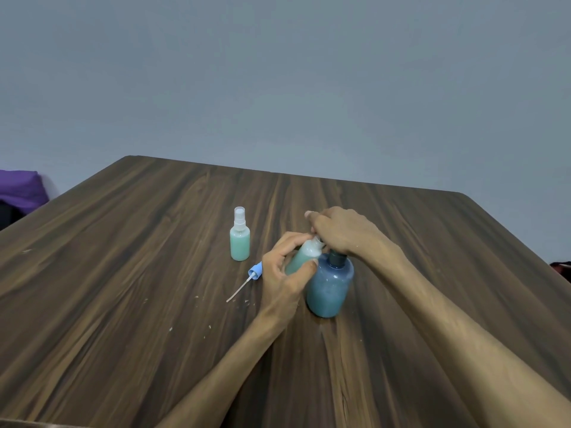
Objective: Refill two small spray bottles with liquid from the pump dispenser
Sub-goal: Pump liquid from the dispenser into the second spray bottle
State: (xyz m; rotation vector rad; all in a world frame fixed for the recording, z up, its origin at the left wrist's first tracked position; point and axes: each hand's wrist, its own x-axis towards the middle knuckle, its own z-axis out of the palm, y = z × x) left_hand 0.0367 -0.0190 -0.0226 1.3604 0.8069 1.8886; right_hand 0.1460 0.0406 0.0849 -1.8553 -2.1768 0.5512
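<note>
A round blue pump dispenser stands on the wooden table. My right hand rests on top of its pump head, covering it. My left hand holds a small open spray bottle tilted, its neck up against the pump spout; it holds pale green liquid. A second small spray bottle with its clear cap on stands upright to the left, filled with green liquid. A blue spray cap with a white dip tube lies on the table beside my left hand.
Small white specks are scattered on the table near the dip tube. A purple cloth lies beyond the table's left edge. A dark object shows at the right edge. A grey wall stands behind.
</note>
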